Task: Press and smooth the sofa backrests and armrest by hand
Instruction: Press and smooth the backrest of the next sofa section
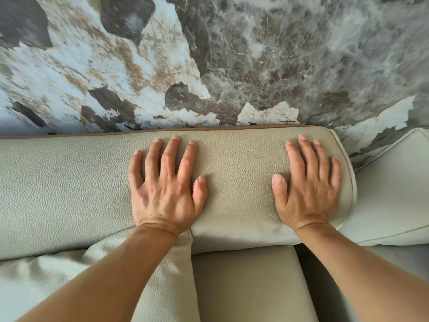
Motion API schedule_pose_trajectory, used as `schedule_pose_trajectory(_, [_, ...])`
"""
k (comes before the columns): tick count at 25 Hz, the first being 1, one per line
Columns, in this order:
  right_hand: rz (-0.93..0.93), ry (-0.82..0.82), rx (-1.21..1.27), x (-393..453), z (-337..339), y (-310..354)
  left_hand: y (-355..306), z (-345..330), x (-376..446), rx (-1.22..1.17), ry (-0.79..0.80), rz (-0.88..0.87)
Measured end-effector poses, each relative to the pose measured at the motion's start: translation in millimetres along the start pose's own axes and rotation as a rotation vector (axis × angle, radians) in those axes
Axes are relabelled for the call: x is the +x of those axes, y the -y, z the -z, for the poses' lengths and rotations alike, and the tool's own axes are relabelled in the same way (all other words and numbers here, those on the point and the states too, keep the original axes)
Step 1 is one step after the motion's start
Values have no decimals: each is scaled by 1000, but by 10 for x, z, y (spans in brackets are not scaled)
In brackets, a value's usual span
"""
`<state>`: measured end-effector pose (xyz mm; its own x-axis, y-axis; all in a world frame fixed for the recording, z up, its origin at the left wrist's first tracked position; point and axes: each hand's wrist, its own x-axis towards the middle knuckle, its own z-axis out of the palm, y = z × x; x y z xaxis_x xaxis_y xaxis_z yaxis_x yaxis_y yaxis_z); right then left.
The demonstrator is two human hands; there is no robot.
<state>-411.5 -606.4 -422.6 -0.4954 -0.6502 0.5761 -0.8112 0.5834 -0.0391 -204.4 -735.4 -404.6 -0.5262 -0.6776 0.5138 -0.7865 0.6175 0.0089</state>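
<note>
Both hands lie flat and palm-down on the sofa backrest (pixel 239 163), fingers spread and pointing toward the wall. Left hand (pixel 166 187) rests near the middle of the cushion's top, its wrist over the seam where two backrest cushions meet; right hand (pixel 308 184) presses close to the cushion's rounded right end, just beside the piped edge. Neither hand grips anything. Pebbled, pale grey-green leather covers the backrest, with a thin brown trim along its rear edge against the wall. Below it lie the seat cushions (pixel 246 287); a second pale cushion (pixel 394 182) sits beyond the right end. Marble-patterned wall (pixel 209 54), mottled white, tan and dark grey-brown, rises behind. No readable writing shows.
</note>
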Motion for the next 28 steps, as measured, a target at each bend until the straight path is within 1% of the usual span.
schedule_pose_trajectory(8, [8, -29, -1, -7, -53, -13, -11, 8, -18, -22, 19, 16])
schedule_pose_trajectory(12, [5, -19, 2, 10, -42, -5, 2, 13, 9, -32, 34, -3])
schedule_pose_trajectory(14, [-3, 7, -5, -1, -32, 1, -1, 36, 1, -29, 69, -6])
schedule_pose_trajectory(17, [8, 99, 12, -6, 102, -3, -51, 124, -18, -19, 168, 10])
schedule_pose_trajectory(19, [7, 199, 21, 27, 204, 27, -48, 185, 29, -14, 247, 28])
schedule_pose_trajectory(22, [-106, 348, 72, -79, 376, 134, -5, 369, -36, -65, 372, -6])
schedule_pose_trajectory(25, [-194, 489, 183, -337, 596, 280, 76, 668, -429, -104, 492, -29])
schedule_pose_trajectory(28, [-213, 589, 192, -602, 874, 395, 247, 988, -811, -29, 601, -11])
